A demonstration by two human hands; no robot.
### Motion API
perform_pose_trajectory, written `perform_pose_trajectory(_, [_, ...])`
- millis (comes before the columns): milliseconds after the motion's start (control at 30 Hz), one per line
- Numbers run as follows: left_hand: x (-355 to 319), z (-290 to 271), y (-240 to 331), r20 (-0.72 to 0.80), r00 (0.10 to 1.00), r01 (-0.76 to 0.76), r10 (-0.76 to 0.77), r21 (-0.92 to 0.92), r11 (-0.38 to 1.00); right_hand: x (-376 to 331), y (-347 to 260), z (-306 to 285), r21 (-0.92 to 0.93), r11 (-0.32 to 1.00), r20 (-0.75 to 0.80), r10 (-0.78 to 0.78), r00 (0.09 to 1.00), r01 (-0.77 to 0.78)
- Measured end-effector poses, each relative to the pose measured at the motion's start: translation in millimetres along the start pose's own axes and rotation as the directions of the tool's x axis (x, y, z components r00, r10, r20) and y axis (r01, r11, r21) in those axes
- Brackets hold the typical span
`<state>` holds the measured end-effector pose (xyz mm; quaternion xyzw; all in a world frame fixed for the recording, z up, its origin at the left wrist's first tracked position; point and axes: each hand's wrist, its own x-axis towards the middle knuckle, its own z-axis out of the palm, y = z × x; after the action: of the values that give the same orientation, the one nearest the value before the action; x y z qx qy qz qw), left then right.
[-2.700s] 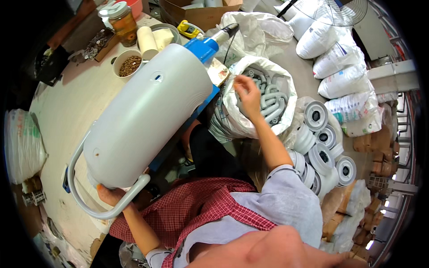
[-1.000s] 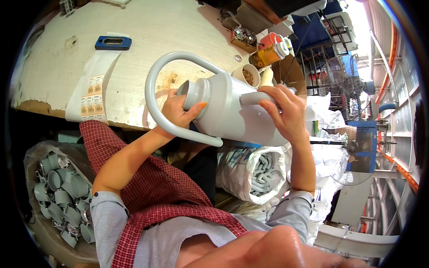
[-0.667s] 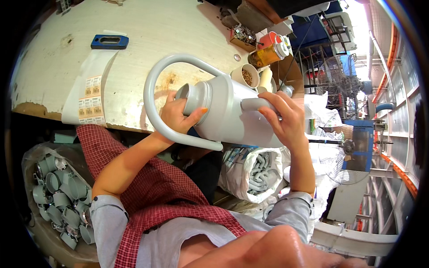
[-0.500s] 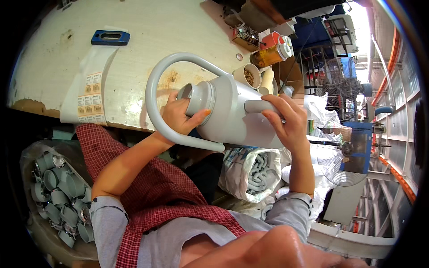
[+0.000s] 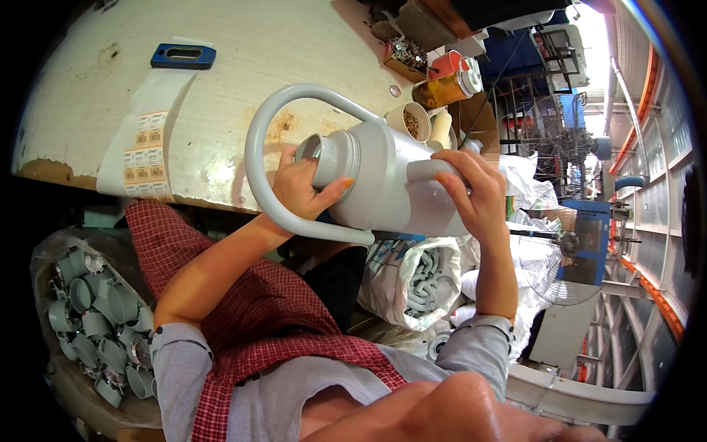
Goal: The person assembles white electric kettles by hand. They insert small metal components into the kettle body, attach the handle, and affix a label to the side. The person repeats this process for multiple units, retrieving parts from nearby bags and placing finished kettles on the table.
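A light grey jug (image 5: 383,177) lies tilted on its side in front of me, its round neck (image 5: 340,156) toward the left. From its body bends a large loop handle (image 5: 257,155), and my left forearm passes through or behind that loop. My left hand (image 5: 303,186) closes on the neck, with the thumb on the outer collar and the other fingers partly hidden at the rim. On the jug's side, my right hand (image 5: 477,193) wraps round a short curved grip (image 5: 427,172). Whether the jug touches the table edge I cannot tell.
On the table (image 5: 66,118) lie a blue cutter-like tool (image 5: 183,57) and a label strip (image 5: 147,151). A tub of small parts (image 5: 409,122) and a jar (image 5: 442,90) stand behind the jug. Below are bags of grey cups (image 5: 96,324) and curved grey handles (image 5: 427,283); a fan (image 5: 560,258) is at right.
The jug and both hands have shifted slightly to the right. My grip on the neck and on the side handle looks the same.
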<state>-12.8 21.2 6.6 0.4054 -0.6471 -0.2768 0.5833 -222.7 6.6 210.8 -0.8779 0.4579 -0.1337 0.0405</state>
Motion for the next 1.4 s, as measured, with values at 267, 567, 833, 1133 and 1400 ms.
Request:
perform_pose_trajectory(267, [-2, 9, 1, -0.078, 0.993, 0.084, -0.087, -0.042, 0.996, -1, -1, 7, -0.023, 0.997, -0.099, 0.076, 0.992, -0.079])
perform_pose_trajectory(567, [4, 35, -11, -0.350, 0.790, 0.317, -0.503, -0.469, 0.824, 33, -1, -1, -0.392, 0.918, -0.108, -0.109, 0.988, 0.059])
perform_pose_trajectory(833, [-7, -86, 13, -0.446, 0.725, 0.247, -0.526, -0.544, 0.802, 57, -34, 7, -0.221, 0.783, -0.527, -0.598, 0.604, 0.582])
perform_pose_trajectory(1133, [-109, -283, 31, -0.154, 0.795, 0.315, -0.587, -0.722, 0.616, -198, 124, 122, 0.124, 0.922, -0.033, 0.372, 0.928, -0.366])
perform_pose_trajectory(1400, [-103, -234, 33, -0.331, 0.672, 0.287, -0.663, -0.708, 0.645, -168, 135, 128, -0.068, 0.880, 0.165, 0.475, 0.865, -0.470])
